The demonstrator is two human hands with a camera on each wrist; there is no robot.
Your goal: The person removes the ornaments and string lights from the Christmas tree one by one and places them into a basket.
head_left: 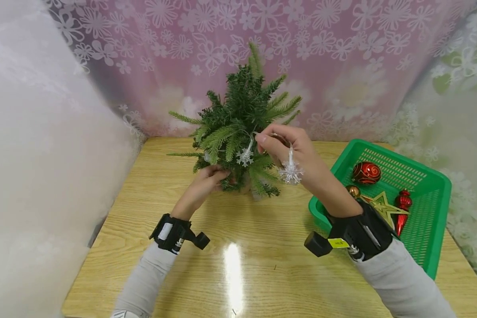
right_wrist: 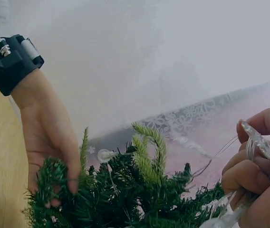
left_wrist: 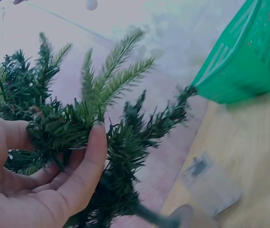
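A small artificial Christmas tree (head_left: 238, 115) with dark and light green sprigs stands toward the back of the table. My left hand (head_left: 202, 185) grips a low branch on the tree's left side; in the left wrist view its thumb and fingers curl round the dark green needles (left_wrist: 61, 128). In front of the tree's right side, my right hand (head_left: 292, 148) holds a clear-wired string of snowflake lights. One snowflake light (head_left: 245, 157) hangs against the branches, and another snowflake (head_left: 291, 171) dangles below the right hand. The right wrist view shows wire (right_wrist: 225, 147) running from the fingers toward the tree.
A green plastic basket (head_left: 433, 221) stands at the right, holding a red ball (head_left: 366, 172), a gold star (head_left: 383, 207), a red drop ornament (head_left: 403, 201) and a small gold ball (head_left: 353, 191). A clear box (left_wrist: 213, 185) lies by the tree's base. A floral curtain (head_left: 262, 26) hangs behind.
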